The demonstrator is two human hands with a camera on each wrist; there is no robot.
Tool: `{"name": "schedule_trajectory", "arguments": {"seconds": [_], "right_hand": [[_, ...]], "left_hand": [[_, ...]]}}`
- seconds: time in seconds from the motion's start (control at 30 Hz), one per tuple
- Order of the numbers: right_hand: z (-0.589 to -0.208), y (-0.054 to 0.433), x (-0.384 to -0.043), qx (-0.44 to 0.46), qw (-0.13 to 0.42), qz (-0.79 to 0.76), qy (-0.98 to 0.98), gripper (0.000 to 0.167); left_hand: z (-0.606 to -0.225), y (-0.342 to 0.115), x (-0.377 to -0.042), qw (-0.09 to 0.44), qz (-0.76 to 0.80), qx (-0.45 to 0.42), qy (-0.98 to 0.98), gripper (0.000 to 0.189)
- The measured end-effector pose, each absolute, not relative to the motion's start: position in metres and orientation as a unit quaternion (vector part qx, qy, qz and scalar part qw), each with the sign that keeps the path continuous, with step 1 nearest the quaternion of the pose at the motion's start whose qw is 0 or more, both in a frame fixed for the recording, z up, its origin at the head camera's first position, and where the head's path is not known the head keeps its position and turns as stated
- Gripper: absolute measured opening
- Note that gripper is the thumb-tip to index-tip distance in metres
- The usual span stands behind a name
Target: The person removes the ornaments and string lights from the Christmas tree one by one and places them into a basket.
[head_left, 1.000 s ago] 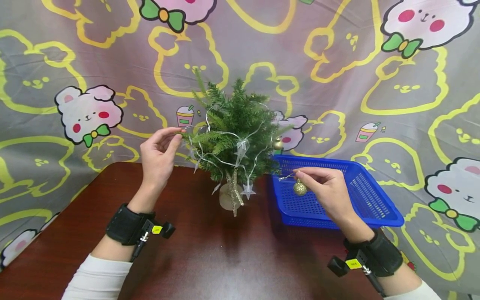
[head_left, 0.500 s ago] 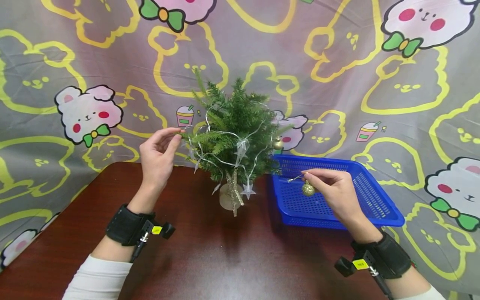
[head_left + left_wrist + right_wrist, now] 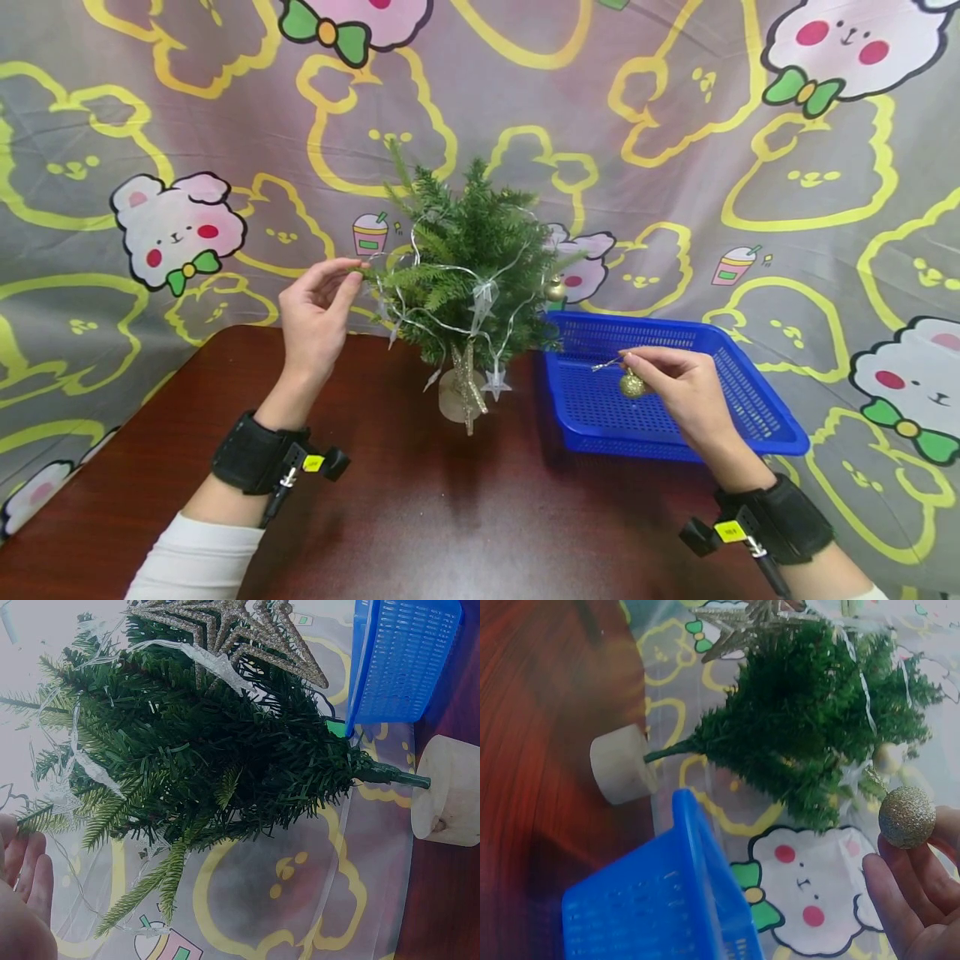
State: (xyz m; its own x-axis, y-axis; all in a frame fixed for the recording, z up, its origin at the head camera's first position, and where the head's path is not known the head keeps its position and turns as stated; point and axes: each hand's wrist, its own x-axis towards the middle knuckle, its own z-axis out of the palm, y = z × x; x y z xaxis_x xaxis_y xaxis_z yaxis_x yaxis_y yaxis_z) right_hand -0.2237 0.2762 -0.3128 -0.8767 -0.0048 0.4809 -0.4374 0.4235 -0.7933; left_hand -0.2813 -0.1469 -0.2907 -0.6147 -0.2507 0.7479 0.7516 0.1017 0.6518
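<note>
A small artificial Christmas tree [image 3: 480, 250] stands on a round wooden base [image 3: 450, 791]. My left hand [image 3: 318, 308] pinches the tip of a branch at the tree's left side. Over the basket, my right hand [image 3: 678, 387] pinches a glittery gold bauble [image 3: 632, 383] near its top, its hanging string pointing left; the bauble also shows in the right wrist view [image 3: 907, 817]. A clear string of star lights [image 3: 495, 382] winds round the branches. From the front hangs a glittery gold star [image 3: 468, 387], and a second gold bauble [image 3: 555, 288] hangs at the right.
A blue perforated plastic basket [image 3: 750, 375] stands on the dark red-brown table [image 3: 375, 500], right of the tree. Behind the table hangs a grey cloth [image 3: 660, 183] printed with cartoon animals and drinks. Each wrist wears a black strap with a camera.
My right hand has drawn away to the right and slightly down with the gold bauble, farther from the tree. The left hand stays at the same branch tip.
</note>
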Motion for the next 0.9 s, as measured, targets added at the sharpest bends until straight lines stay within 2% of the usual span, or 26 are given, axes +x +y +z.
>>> {"name": "schedule_trajectory", "arguments": {"seconds": [0.9], "right_hand": [[-0.357, 0.321, -0.246, 0.085, 0.13, 0.479, -0.864, 0.037]], "left_hand": [[-0.291, -0.148, -0.282, 0.386, -0.654, -0.21, -0.616, 0.022]]}}
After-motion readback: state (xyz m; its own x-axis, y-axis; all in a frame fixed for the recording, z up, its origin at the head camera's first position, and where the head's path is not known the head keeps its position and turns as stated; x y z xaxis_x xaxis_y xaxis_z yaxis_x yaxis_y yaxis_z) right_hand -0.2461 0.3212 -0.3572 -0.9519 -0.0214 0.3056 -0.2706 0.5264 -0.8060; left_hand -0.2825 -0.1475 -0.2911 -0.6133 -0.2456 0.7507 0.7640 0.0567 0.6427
